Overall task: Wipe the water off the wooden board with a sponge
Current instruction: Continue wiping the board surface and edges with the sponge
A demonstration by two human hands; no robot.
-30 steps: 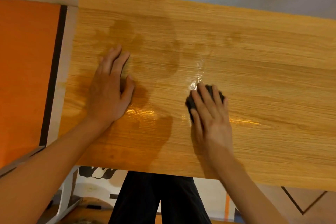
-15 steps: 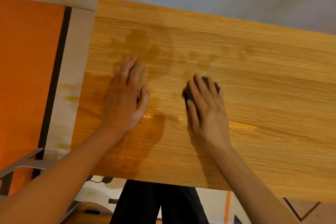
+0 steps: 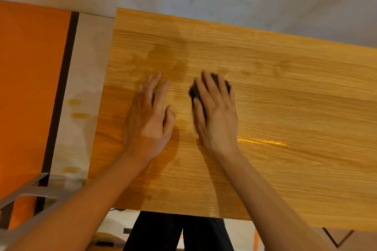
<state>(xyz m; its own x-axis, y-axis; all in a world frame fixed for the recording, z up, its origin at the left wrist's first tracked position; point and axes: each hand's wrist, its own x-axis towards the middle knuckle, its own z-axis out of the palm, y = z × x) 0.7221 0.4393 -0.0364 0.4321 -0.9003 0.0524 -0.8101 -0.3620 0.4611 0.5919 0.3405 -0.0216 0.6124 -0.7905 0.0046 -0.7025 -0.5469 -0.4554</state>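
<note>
The right hand (image 3: 216, 114) presses a dark sponge (image 3: 195, 91) mid-board (image 3: 295, 98) with straight fingers; the left hand (image 3: 149, 120) lies flat nearer the left edge. Bare wood stretches rightward.

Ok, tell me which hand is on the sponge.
The right hand: its fingers lie over the dark sponge. The left hand rests flat on the bare wooden board, holding nothing.

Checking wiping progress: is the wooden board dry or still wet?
Still wet: the wooden board shows a glossy streak beside the right hand.
</note>
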